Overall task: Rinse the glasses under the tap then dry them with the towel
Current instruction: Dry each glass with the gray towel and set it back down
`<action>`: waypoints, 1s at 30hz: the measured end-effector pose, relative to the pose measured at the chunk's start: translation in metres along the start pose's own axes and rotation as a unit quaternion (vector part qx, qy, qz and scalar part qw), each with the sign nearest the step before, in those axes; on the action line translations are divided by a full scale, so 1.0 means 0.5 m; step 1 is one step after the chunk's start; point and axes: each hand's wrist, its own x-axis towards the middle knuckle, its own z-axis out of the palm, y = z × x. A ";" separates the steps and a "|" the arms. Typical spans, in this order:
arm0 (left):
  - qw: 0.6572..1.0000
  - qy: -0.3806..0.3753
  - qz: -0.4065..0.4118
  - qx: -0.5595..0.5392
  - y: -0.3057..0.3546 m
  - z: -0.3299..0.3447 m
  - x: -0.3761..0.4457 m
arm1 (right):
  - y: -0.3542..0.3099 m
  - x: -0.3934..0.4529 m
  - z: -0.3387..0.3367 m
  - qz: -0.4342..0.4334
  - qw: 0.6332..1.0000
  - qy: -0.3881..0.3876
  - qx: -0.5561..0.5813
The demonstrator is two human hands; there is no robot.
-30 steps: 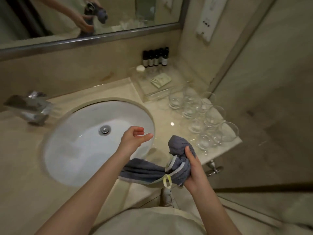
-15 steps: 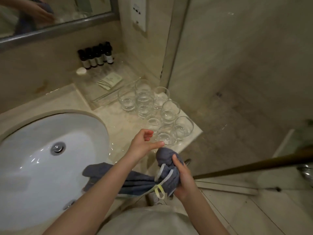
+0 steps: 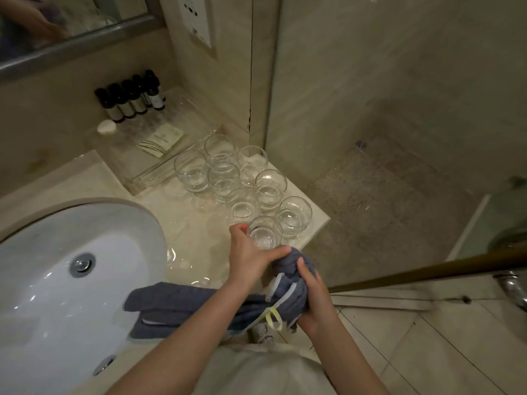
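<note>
Bare forearms, no sleeves visible; left hand (image 3: 248, 253), right hand (image 3: 315, 297) ungloved; pale cream top below.

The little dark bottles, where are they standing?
In the head view the little dark bottles stand in a row at the upper left, against the wall under the mirror, at the back of the clear tray behind the glasses.

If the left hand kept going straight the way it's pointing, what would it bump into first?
The left hand already grips the nearest glass. Straight on, it would probably push that one into the next glass behind it, though depth is hard to judge.
</note>
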 end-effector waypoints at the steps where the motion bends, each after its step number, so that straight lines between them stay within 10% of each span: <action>1: 1.000 0.006 0.008 0.004 -0.003 0.002 -0.001 | -0.001 0.001 0.000 -0.003 1.000 -0.003 0.000; 20: 0.993 0.083 0.057 -0.064 -0.003 -0.124 -0.042 | -0.009 -0.061 0.085 -0.210 0.958 -0.099 -0.170; 30: 0.975 0.144 0.036 -0.165 -0.016 -0.346 -0.154 | 0.081 -0.168 0.242 -0.379 0.829 -0.219 -0.348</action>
